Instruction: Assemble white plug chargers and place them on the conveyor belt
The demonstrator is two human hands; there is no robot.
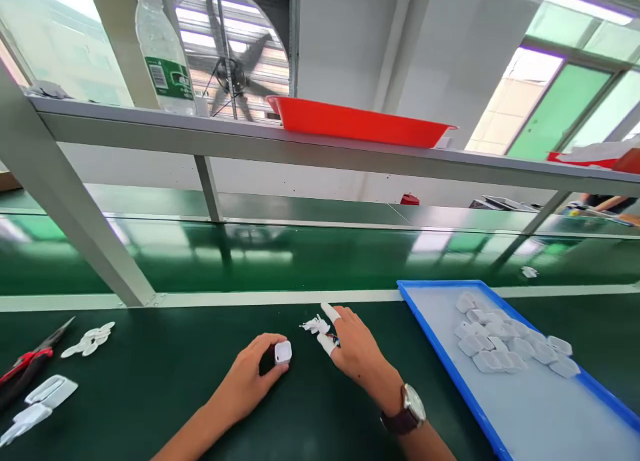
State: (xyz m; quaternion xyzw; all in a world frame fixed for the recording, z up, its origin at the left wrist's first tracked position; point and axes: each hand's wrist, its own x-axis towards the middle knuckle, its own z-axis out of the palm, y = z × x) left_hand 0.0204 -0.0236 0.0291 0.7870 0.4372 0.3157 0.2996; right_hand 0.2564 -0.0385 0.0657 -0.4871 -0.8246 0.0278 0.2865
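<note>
My left hand rests on the dark green bench and pinches a small white square housing between thumb and fingers. My right hand, with white finger cots on two fingertips and a watch on the wrist, reaches over a small white part with wires and touches it; a bit of red and black wire shows under the fingers. The two hands are close together, just in front of the white rail along the conveyor.
A blue tray at the right holds several white housings. Red-handled cutters, white plastic strips and white pieces lie at the left. A green conveyor belt runs behind. The overhead shelf carries a red tray and a bottle.
</note>
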